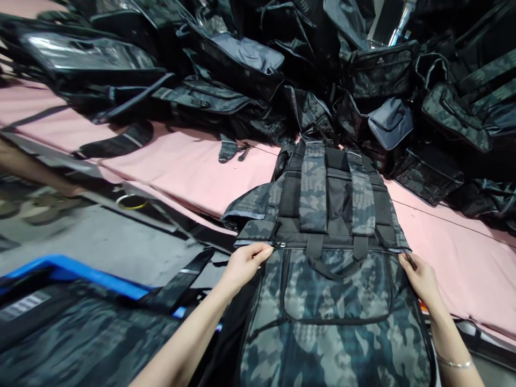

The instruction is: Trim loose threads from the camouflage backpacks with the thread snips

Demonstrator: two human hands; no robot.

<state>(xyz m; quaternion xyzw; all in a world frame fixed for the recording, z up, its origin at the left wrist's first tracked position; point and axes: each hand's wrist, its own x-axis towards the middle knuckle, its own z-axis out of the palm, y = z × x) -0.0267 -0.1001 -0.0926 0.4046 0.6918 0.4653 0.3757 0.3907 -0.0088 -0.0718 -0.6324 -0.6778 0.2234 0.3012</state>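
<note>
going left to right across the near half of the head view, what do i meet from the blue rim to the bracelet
Blue rim, left hand, backpack handle, right hand, silver bracelet.

Single view, worn on head; faces forward and down over wearer's own forearms [193, 333], which enter from bottom edge; left hand [245, 264] and right hand [421, 277] at close range in lower half; camouflage backpack [338, 295] nearest, cut by bottom edge; pink table [193, 174] beyond, crossing frame on slant; heaped bags [213, 99] farther off, cut by top edge; floor [92, 228] visible at left
</note>
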